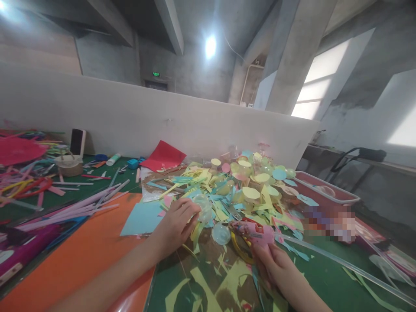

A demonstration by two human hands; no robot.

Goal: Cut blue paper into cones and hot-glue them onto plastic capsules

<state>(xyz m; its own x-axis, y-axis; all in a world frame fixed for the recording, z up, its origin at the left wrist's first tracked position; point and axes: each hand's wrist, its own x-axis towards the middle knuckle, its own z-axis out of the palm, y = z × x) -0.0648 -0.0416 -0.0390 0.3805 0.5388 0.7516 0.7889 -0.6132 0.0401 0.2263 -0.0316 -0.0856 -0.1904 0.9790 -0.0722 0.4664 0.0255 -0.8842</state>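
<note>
My left hand (177, 219) is closed on a small clear plastic cup (204, 209), its fingers at the cup's left side. My right hand (276, 264) grips a pink hot glue gun (263, 233), its nozzle aimed left. A long clear glue stick (341, 259) sticks out of the gun's back. Just left of the nozzle lies another clear round cup (221, 234), apart from both hands. Below the gun is a yellow curved handle (242, 250), partly hidden. Yellow and blue paper scraps (201, 180) surround the hands.
Several cups topped with paper discs (251, 193) crowd the back right, beside a red-and-white tray (328, 188). An orange sheet (97, 247) and a light blue sheet (138, 218) lie left. Farther left are lilac strips (81, 201), a small pot (69, 167) and a propped phone (78, 142).
</note>
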